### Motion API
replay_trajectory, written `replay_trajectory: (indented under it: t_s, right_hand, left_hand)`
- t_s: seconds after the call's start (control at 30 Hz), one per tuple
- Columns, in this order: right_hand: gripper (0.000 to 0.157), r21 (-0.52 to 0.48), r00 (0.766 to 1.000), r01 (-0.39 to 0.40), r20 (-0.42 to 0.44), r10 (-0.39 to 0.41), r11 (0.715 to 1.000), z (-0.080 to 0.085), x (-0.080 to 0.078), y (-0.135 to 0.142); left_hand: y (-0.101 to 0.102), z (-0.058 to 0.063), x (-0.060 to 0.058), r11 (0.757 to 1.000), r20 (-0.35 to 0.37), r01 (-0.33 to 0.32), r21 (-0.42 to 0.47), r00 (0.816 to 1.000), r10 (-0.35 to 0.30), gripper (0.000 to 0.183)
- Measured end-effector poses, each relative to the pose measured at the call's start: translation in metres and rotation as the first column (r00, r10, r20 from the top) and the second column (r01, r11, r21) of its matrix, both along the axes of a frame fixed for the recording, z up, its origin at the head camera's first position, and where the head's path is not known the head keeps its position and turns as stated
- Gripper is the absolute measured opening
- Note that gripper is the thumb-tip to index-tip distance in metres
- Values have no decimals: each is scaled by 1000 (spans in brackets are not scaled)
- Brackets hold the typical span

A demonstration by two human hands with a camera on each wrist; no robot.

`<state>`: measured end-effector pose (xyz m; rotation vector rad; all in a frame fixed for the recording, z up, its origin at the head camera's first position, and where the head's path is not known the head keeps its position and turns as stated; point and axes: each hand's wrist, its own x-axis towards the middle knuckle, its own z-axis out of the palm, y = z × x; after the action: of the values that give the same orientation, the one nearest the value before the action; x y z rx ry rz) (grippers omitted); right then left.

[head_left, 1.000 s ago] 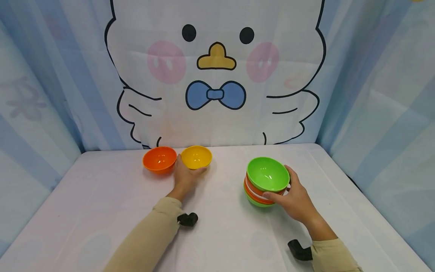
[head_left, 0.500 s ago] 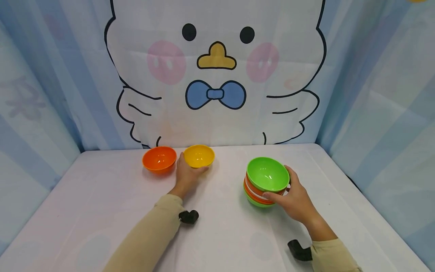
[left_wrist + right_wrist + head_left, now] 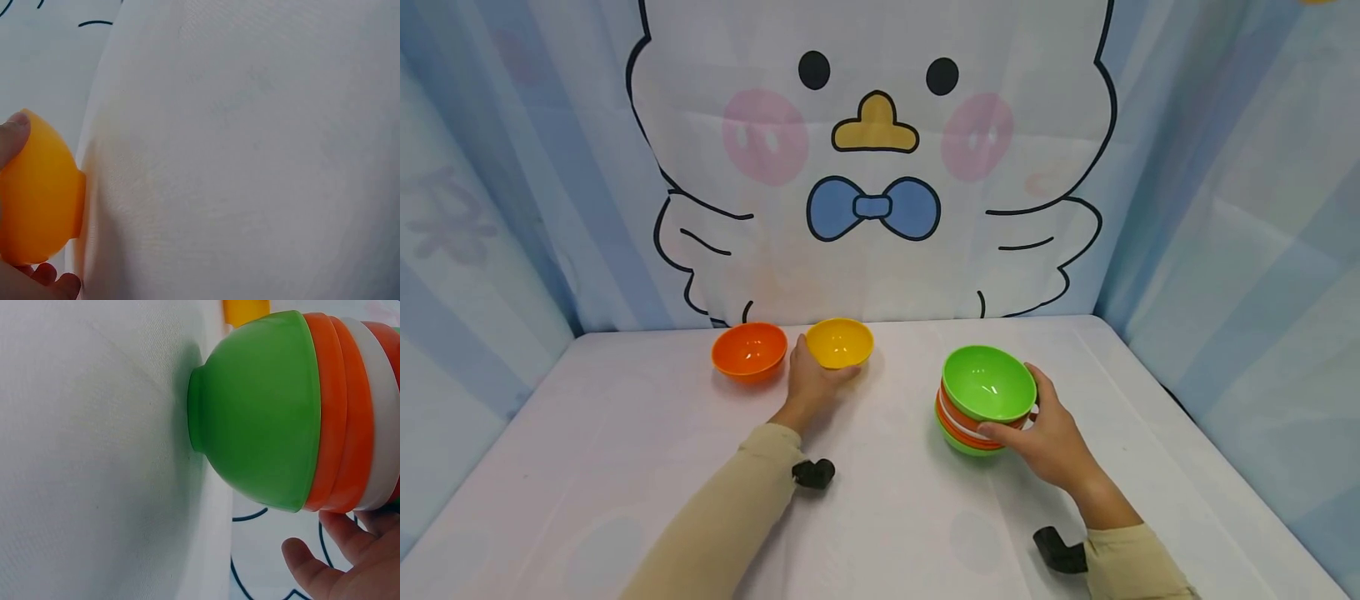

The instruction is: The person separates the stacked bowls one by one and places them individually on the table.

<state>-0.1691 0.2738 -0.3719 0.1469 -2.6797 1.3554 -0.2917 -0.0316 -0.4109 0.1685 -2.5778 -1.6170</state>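
Observation:
My left hand (image 3: 811,385) grips a small yellow bowl (image 3: 840,340) near the table's back edge. In the left wrist view its thumb lies on the rim of the yellow bowl (image 3: 40,194), with other fingers on the opposite side. Right beside that hand sits an orange bowl (image 3: 749,353). Toward the right, my right hand (image 3: 1058,442) holds the side of a nested stack of bowls, topped by a green bowl (image 3: 988,383). Orange and white rims show below it. The lowest is another green bowl (image 3: 256,412), its foot close to the cloth in the right wrist view.
A white cloth covers the table (image 3: 880,500). Behind it hangs a curtain (image 3: 880,275) printed with a cartoon bird, and blue-striped curtains (image 3: 1247,250) close both sides. A black wrist mount (image 3: 814,474) juts from the left sleeve, another black mount (image 3: 1060,551) from the right.
The left hand and the yellow bowl have shifted slightly right and back, away from the orange bowl. The right hand and the stack have stayed in place.

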Motion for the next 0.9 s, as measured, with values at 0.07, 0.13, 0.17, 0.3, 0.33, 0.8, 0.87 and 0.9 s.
replay_trajectory:
  t_s: [0.07,0.13,0.17,0.3,0.33,0.8,0.87,0.9]
  right_hand:
    - [106,4,1000,1,0,-1,1000,0,0,0]
    - [106,8,1000,2,0,-2,1000,0,0,0]
    - [106,9,1000,2,0,-2,1000,0,0,0]
    - [106,8,1000,0,-2,0,1000,0,0,-1]
    - [106,7,1000,0,-3,0,1000,0,0,0]
    - [113,-6,999,13,32,-13,1000,2,1,-1]
    - [114,-9,999,14,38,-14,1000,1,1,-1]
    - [114,-11,999,15,39,-15,1000,1,1,-1]
  left_hand:
    - [-1,2,0,1000,0,8,-23,1000,-8,108]
    - [-2,4,1,999,-7,10,-44,1000,-10,110]
    - [-2,5,2,998,-22,6,-58,1000,-7,110]
    - [2,15,7,997,-96,-11,-79,995,4,108]
    - [4,18,8,997,-122,-9,-77,993,0,107]
    - [38,51,34,939,-278,334,-85,897,-344,98]
    - [44,53,39,917,-270,392,-71,878,-396,100]
    - [47,54,41,907,-264,416,-68,869,-418,100]
